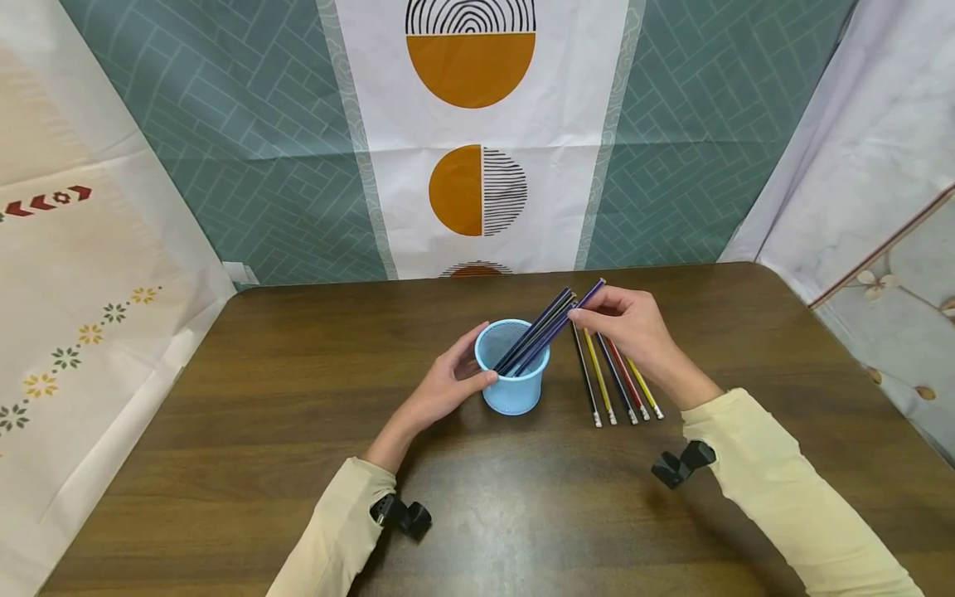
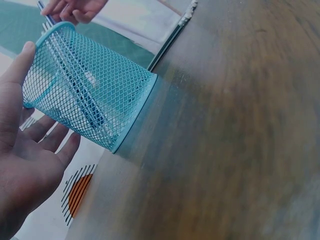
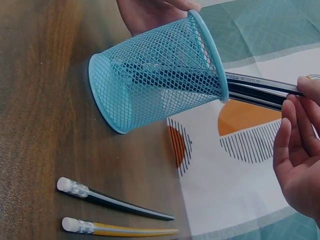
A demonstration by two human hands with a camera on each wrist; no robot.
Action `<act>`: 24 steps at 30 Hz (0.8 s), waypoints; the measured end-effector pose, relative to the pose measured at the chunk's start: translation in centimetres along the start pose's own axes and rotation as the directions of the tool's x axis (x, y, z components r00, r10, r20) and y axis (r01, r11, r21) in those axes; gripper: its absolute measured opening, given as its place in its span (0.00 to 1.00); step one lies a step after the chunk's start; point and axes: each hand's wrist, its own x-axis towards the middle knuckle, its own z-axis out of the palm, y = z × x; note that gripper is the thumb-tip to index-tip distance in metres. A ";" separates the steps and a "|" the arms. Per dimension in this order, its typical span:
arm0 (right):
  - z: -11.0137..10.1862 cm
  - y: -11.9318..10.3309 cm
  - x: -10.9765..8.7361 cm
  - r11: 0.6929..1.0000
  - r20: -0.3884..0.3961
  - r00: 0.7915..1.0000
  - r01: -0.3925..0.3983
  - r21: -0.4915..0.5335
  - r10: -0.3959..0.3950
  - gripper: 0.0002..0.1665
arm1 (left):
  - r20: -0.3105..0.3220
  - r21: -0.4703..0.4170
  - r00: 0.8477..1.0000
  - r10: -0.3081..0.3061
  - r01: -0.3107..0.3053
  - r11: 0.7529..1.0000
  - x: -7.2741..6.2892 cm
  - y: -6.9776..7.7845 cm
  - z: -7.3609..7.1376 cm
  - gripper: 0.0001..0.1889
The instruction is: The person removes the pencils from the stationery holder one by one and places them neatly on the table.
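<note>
A light blue mesh pencil cup (image 1: 512, 398) stands on the table, slightly left of the row of pencils. My left hand (image 1: 446, 388) holds it from the left side, thumb at the near rim and fingers behind the wall. Between thumb and fingertips, my right hand (image 1: 634, 329) pinches the upper part of a dark blue pencil (image 1: 594, 289), whose lower end is inside the cup. Beside it, other dark pencils (image 1: 539, 326) lean to the right against the rim. Through the mesh in the right wrist view, the lower parts of the pencils (image 3: 165, 76) show.
Right of the cup, several pencils lie side by side, eraser ends toward me: a black pencil (image 1: 585, 375), a yellow pencil (image 1: 600, 377), and blue, red and yellow ones beyond. The wooden table (image 1: 313, 373) ends at a patterned cloth backdrop (image 1: 477, 124).
</note>
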 end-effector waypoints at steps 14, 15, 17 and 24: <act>-1.0 -0.5 0.5 0.998 0.010 0.998 0.064 0.023 -0.064 0.09 | 0.000 0.007 1.000 -0.005 0.005 1.000 0.0 0.1 0.1 0.36; -1.0 -0.5 0.5 0.997 0.011 0.998 0.067 0.026 -0.067 0.09 | 0.000 0.008 1.000 -0.006 0.006 1.000 0.0 0.1 0.1 0.36; -1.1 -0.7 0.5 0.998 0.015 0.998 0.067 0.023 -0.067 0.09 | 0.000 0.012 1.000 -0.008 0.008 1.000 0.0 0.0 0.1 0.36; -1.5 -1.8 0.8 0.999 0.040 0.998 0.044 -0.025 -0.043 0.12 | 0.002 0.021 1.000 0.000 0.000 1.000 0.0 -0.1 0.0 0.36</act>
